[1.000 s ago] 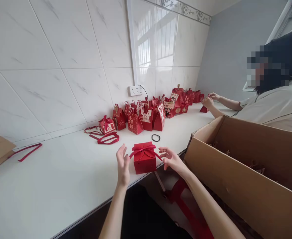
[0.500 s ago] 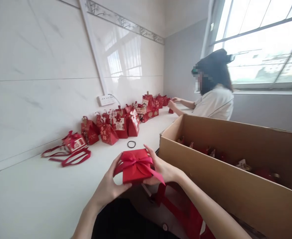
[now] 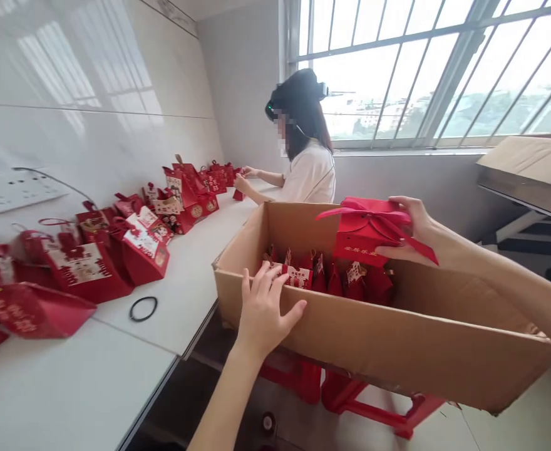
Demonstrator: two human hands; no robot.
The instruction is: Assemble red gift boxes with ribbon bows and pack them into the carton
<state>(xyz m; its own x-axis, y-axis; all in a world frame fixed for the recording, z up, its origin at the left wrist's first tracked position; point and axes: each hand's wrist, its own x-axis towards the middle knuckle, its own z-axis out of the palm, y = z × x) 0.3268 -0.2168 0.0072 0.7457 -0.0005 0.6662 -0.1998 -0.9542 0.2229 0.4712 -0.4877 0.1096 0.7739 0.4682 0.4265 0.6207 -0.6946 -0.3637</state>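
Note:
A red gift box [image 3: 357, 235] tied with a pink ribbon bow is in my right hand [image 3: 419, 232], held up over the cardboard box [image 3: 374, 332]. My right fingers and thumb grip it at its right side. My left hand [image 3: 263, 307] rests on the near rim of the cardboard box, fingers spread and holding nothing. Inside that box stand several red gift boxes [image 3: 334, 279], some with cream printed labels. Their lower parts are hidden by the near wall.
Red gift boxes [image 3: 85, 266] line the white table [image 3: 129, 369] along the wall. A black ring-shaped band [image 3: 143, 309] lies there. Another person [image 3: 308, 166] works at the far end. Red stools [image 3: 379, 407] stand under the cardboard box. A second carton [image 3: 533, 169] is at right.
The view has turned right. The gift box, earlier between both hands over the table edge, is now above the cardboard box in my right hand alone. My left hand has let go and moved to the rim.

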